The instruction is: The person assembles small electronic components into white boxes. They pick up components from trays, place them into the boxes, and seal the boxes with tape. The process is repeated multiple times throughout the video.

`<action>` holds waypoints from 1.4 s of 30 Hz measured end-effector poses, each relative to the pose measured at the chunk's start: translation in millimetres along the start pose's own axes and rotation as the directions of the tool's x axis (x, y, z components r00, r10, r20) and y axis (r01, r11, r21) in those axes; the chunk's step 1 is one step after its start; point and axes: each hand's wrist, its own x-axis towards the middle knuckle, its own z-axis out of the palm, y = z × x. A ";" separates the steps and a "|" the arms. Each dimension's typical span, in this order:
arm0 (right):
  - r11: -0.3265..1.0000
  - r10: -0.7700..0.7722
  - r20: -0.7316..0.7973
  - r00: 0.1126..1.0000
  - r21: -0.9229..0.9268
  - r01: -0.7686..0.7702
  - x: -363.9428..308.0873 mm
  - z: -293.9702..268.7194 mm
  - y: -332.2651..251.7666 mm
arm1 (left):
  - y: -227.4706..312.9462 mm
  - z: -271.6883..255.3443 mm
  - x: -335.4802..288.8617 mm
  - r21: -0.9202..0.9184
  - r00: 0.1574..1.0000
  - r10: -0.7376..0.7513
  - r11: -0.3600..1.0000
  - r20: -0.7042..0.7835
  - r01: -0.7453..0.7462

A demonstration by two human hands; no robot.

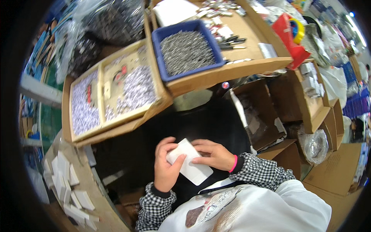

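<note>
A flat white box (192, 167), small and rectangular, is held tilted over my lap between both hands. My left hand (166, 164) grips its left side, with the thumb lying on the upper face and the fingers behind the far left corner. From the right, my right hand (215, 155) holds it with the thumb on the face and the fingers along the far edge. The underside of the box is hidden. Beyond my hands, a blue tray (221, 58) full of small grey metal pieces stands in a cardboard tray.
On the left, a divided wooden tray (101, 92) holds many small pale pieces. Several white boxes (62, 174) lie heaped on a surface at lower left. Open cardboard boxes (266, 104) stand to the right, by a roll of clear film (315, 147). Yellow tape (297, 31) hangs at far right.
</note>
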 end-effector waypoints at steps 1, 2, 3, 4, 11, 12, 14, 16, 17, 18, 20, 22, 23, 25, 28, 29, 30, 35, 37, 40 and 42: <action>0.990 0.141 0.056 0.988 0.014 -0.142 2.7 -8.6 -1.4 | 6.0 -5.4 5.0 0.222 0.996 0.090 0.971 0.015 -0.091; 0.983 0.151 0.121 0.981 0.082 -0.162 5.2 -19.3 -4.0 | 14.2 -12.4 8.5 0.355 0.980 0.175 0.914 0.095 -0.197; 0.991 0.133 0.137 0.982 0.004 -0.134 11.2 -29.2 -6.5 | 20.9 -16.0 15.8 0.414 0.908 0.362 0.808 0.212 -0.419; 0.985 0.166 0.185 0.969 -0.070 -0.155 15.1 -40.3 -10.1 | 29.1 -14.2 18.2 0.458 0.839 0.396 0.708 0.372 -0.538; 0.922 0.207 0.488 0.848 -0.386 -0.003 24.1 -98.8 -59.9 | 47.7 23.3 27.1 0.377 0.678 0.403 0.604 0.615 -0.702; 0.909 0.081 0.467 0.880 -0.398 0.127 20.3 -119.2 -72.1 | 45.3 24.8 26.2 0.338 0.716 0.403 0.680 0.570 -0.651; 0.852 -0.225 0.215 0.950 -0.430 0.299 21.2 -165.6 -95.1 | 38.3 24.0 23.7 0.286 0.761 0.391 0.759 0.517 -0.585; 0.840 -0.144 -0.159 0.977 -0.541 0.035 31.1 -216.1 -111.6 | 30.6 28.7 20.0 0.176 0.800 0.353 0.857 0.486 -0.485; 0.701 -0.305 -0.262 0.916 -0.713 0.030 40.2 -240.4 -115.9 | 26.8 31.1 18.9 0.117 0.817 0.331 0.895 0.472 -0.431; 0.479 -0.342 -0.250 0.906 -0.876 -0.061 55.1 -261.2 -116.0 | 24.2 32.5 16.1 0.061 0.832 0.269 0.939 0.485 -0.339; 0.071 -0.348 -0.100 0.932 -0.994 -0.080 85.1 -290.0 -109.1 | 19.7 36.9 13.8 -0.034 0.847 0.223 0.971 0.483 -0.236; -0.134 -0.108 -0.080 0.991 -0.986 -0.094 95.8 -301.6 -97.2 | 17.2 38.6 12.8 -0.096 0.853 0.185 0.983 0.488 -0.158; -0.150 -0.131 -0.033 0.991 -0.987 -0.052 97.0 -305.3 -93.3 | 16.4 38.9 12.9 -0.108 0.860 0.168 0.985 0.482 -0.132; -0.181 -0.042 -0.035 0.998 -0.982 -0.042 97.9 -308.8 -91.3 | 15.4 38.0 12.6 -0.134 0.873 0.125 0.989 0.471 -0.069; -0.028 -0.029 -0.024 0.999 -0.999 -0.025 88.2 -309.3 -102.3 | 14.3 33.1 12.2 -0.116 0.883 0.073 0.993 0.465 -0.021; 0.041 -0.028 -0.034 0.999 -0.999 -0.033 86.4 -308.4 -108.0 | 13.7 32.0 12.3 -0.122 0.887 0.065 0.992 0.458 -0.009; 0.111 -0.014 -0.062 0.998 -0.992 -0.060 84.3 -308.0 -114.6 | 13.2 31.0 12.3 -0.128 0.890 0.057 0.992 0.452 0.002; 0.460 0.095 -0.112 0.989 -0.876 -0.143 68.5 -308.6 -148.5 | 11.8 28.3 13.9 -0.170 0.890 0.033 0.984 0.454 0.050; 0.491 -0.016 -0.156 0.988 -0.862 -0.128 70.5 -308.0 -156.9 | 12.0 28.8 14.9 -0.192 0.885 0.035 0.979 0.465 0.063; 0.463 -0.082 -0.127 0.988 -0.883 -0.076 86.9 -309.6 -165.0 | 12.5 29.7 16.4 -0.204 0.877 0.033 0.976 0.480 0.075; 0.494 -0.191 -0.143 0.971 -0.869 -0.031 102.7 -306.7 -163.1 | 11.9 30.0 16.4 -0.210 0.862 0.040 0.975 0.506 0.077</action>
